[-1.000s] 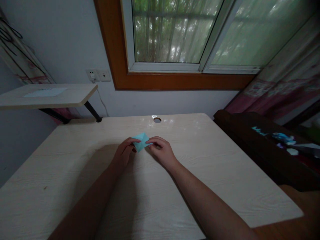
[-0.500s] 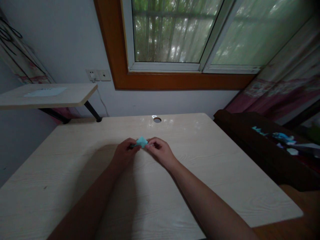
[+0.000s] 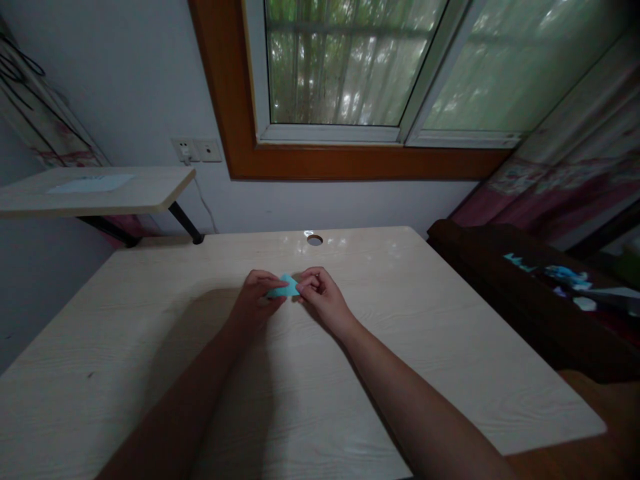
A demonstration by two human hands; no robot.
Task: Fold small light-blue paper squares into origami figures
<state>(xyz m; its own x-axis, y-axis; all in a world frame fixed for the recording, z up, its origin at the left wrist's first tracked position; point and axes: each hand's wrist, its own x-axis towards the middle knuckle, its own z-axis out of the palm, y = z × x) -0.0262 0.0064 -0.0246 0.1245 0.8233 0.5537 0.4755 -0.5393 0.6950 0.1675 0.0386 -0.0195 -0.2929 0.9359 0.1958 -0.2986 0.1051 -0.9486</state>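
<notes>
A small folded piece of light blue paper point(image 3: 285, 287) is held between both hands above the middle of a pale wooden table point(image 3: 150, 347). My left hand point(image 3: 255, 300) pinches its left side with closed fingers. My right hand point(image 3: 320, 297) pinches its right edge, fingers curled together. Most of the paper is hidden by the fingers; only a small blue wedge shows between the hands.
A round cable hole point(image 3: 315, 239) lies at the table's far edge. A raised side shelf point(image 3: 100, 190) with a sheet of paper stands at the left. Dark wooden furniture point(image 3: 525, 293) with small items borders the right. A window and a wall socket point(image 3: 196, 151) are behind.
The blue paper has been folded smaller and is flatter between the fingers. Both hands have drawn closer together and moved slightly away from me.
</notes>
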